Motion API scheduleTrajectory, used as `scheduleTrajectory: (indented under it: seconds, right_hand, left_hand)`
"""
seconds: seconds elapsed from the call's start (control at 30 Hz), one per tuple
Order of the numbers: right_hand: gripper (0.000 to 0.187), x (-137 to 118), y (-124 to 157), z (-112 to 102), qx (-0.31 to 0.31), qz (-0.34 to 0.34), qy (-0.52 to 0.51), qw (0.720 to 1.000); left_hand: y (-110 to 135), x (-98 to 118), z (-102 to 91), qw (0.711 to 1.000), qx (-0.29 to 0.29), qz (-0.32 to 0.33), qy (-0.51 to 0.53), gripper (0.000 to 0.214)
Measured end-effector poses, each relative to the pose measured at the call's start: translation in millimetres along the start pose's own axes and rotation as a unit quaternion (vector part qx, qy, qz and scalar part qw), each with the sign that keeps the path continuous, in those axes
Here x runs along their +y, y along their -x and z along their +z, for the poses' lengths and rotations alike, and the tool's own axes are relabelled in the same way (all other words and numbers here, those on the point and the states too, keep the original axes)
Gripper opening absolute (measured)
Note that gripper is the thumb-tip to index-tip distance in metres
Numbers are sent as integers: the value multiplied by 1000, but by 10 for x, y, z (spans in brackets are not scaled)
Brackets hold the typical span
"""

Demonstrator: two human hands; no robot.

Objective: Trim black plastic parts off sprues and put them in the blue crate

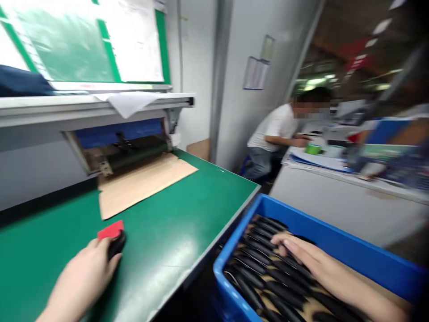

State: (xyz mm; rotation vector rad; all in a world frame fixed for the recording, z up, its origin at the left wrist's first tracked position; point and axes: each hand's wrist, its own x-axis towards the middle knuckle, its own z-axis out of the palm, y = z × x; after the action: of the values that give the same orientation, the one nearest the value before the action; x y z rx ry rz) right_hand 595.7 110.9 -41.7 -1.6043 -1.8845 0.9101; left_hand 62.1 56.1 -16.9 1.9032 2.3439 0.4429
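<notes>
My left hand (85, 273) is closed around a small black object with a flat red end (112, 230), held just over the green tabletop (161, 228). What kind of object it is, I cannot make out. On the right, my right hand (298, 250) reaches into a blue bin (221, 264). Its fingers are bent and pinched at one of several long, black, handle-like pieces (281, 286) lying in rows there. The fingertips partly cover that piece, and motion blurs them.
A brown cardboard sheet (144, 183) lies on the table beneath a roller device (134, 147) set in the wall. Above it runs a shelf (50, 105) with white paper hanging over. A person in a white shirt (275, 127) leans at a cluttered white desk (318, 179) beyond the bin.
</notes>
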Motion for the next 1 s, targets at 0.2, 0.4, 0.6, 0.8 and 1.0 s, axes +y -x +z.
scheduleTrajectory:
  seconds: [0.2, 0.4, 0.6, 0.8, 1.0]
  right_hand:
    - [58, -1427, -688, 857, -176, -213, -108, 955]
    - [44, -3112, -1050, 2098, -242, -423, 38, 872]
    - [60, -3562, -1403, 3038, -159, -558, -43, 814]
    - [74, -3409, -1419, 3077, -195, -551, 12, 811]
    - [71, -3414, -1403, 3094, -196, -534, 22, 822]
  left_hand:
    - [70, -63, -335, 985, 7, -31, 170, 44]
    - [156, -549, -466, 789, 77, -74, 605, 70]
    - [143, -727, -313, 626, 191, -115, 748, 58]
    - [202, -651, -234, 604, 205, -155, 755, 65]
    - [244, -766, -230, 647, 163, -181, 723, 63]
